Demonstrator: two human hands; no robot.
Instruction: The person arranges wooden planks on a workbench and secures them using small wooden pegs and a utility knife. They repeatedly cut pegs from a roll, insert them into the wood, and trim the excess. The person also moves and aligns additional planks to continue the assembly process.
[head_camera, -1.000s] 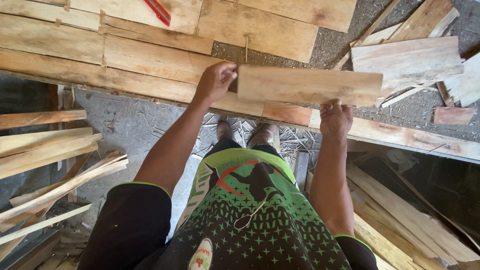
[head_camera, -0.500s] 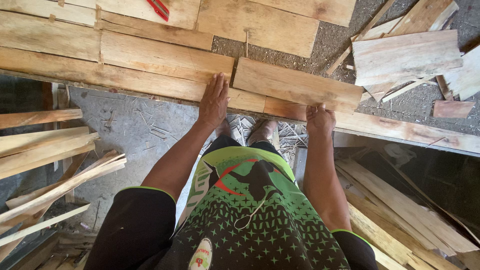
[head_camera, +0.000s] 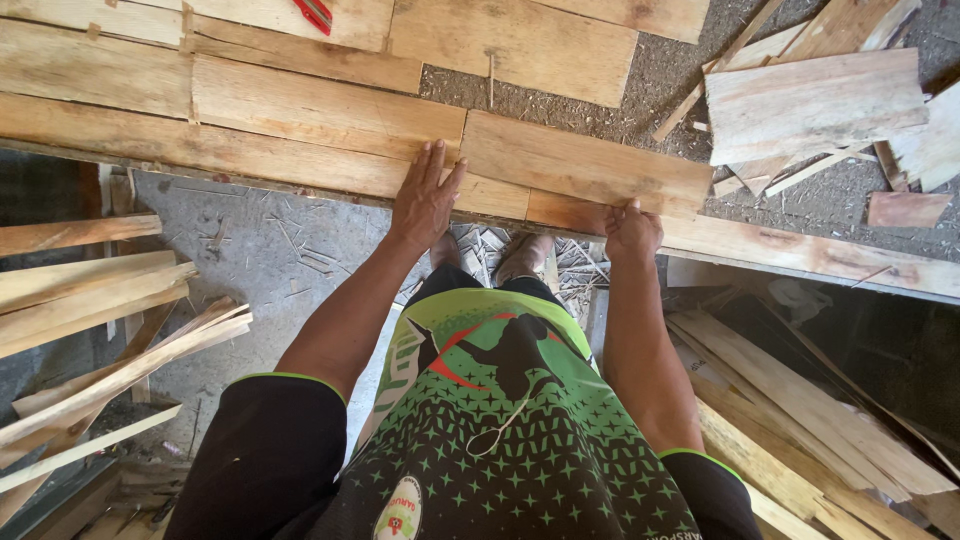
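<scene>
A short pale wooden board (head_camera: 585, 160) lies flat on a long wooden rail (head_camera: 780, 245), butted end to end against another board (head_camera: 320, 105) on its left. My left hand (head_camera: 425, 195) rests flat with fingers spread over the seam between the two boards. My right hand (head_camera: 630, 230) curls its fingers on the short board's near edge, towards its right end. Below the hands I see my green patterned shirt and my two feet on the ground.
More planks (head_camera: 510, 40) lie across the top, with a red tool (head_camera: 318, 14) on one. Loose boards (head_camera: 810, 105) are piled at the upper right on gravel. Stacks of wooden strips (head_camera: 90, 290) lie at the left and at the lower right (head_camera: 800, 410).
The short board was held raised in both hands; it has come down flat onto the rail beside the other board. My left hand has flattened over the seam.
</scene>
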